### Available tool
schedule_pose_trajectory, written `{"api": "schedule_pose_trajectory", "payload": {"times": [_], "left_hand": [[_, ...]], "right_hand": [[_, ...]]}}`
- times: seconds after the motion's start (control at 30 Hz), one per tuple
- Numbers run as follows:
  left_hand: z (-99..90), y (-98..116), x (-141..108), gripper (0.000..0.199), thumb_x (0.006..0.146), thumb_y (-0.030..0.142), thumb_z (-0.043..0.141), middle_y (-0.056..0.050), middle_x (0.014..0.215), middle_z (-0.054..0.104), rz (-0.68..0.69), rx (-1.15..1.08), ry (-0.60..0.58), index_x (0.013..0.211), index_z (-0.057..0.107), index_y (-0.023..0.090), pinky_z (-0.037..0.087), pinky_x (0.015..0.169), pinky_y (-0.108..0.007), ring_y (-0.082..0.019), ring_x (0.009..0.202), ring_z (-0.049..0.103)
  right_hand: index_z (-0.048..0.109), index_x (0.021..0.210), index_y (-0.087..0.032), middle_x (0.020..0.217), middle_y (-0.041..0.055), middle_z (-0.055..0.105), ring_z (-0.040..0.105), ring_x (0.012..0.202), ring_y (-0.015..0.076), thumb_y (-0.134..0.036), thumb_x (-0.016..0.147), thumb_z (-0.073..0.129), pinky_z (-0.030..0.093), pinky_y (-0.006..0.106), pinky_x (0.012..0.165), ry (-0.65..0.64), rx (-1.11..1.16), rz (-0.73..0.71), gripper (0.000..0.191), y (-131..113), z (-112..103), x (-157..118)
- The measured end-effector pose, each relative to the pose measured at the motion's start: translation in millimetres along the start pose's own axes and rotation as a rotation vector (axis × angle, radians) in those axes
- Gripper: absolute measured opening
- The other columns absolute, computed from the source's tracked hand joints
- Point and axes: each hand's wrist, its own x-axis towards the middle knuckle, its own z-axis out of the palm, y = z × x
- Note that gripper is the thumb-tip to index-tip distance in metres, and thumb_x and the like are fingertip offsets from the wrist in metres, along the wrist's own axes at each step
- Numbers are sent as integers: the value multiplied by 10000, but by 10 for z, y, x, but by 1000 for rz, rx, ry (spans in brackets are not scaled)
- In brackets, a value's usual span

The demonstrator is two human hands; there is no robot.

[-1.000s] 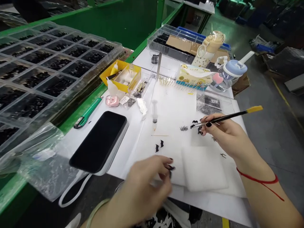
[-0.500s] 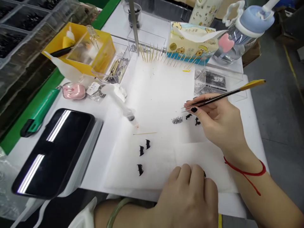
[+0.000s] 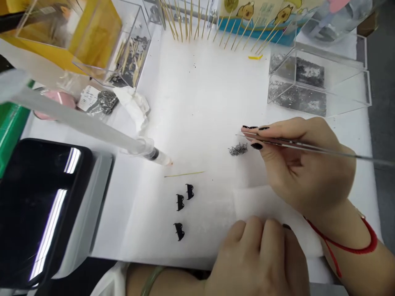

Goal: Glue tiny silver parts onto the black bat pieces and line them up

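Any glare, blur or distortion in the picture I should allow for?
Head view: ceiling-light streaks, apparently, glare off the phone; head view: the syringe looks stretched toward the left edge; head view: the tweezers soften toward the right edge, while the three black pieces look fairly crisp.

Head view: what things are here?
small pieces: three, black, lower centre
metallic heap: one, grey, centre
tweezers: one, silver, right
loose stick: one, yellowish, centre
syringe: one, clear, left
phone: one, black, left
sticks: many, tan, top
patterned box: one, multicoloured, top
bottle: one, clear, top right
boxes: several, clear, upper left and right
bin: one, yellow, upper left
tissue: one, white, left
bag: one, clear, left
rounded object: one, pink, left
edge object: one, green, left
scrap: one, yellow, top
worktop: one, white, underneath
bracelet: one, red, lower right
bangle: one, green, bottom
left hand: one, bottom
right hand: one, right, holding tweezers
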Motion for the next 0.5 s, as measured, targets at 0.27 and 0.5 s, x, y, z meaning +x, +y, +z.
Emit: {"api": "schedule_pose_trajectory", "payload": {"times": [0.27,0.5], "left_hand": [[65,-1,0,278,795,-15,472,20,542,426,-4,-116,110,619,567,178,260,386,-316,-137,468,352],[89,-68,-68,236,930,29,523,19,625,606,62,-379,117,769,654,142,469,451,-247,-113,527,520]], "right_hand": [[621,1007,-211,977,5,734,707,956,146,-40,881,635,514,262,711,-56,-202,-106,213,-6,-31,6],[605,977,-215,981,-13,731,700,967,134,-6,867,661,506,258,729,-69,-210,-61,242,-55,-32,7]]}}
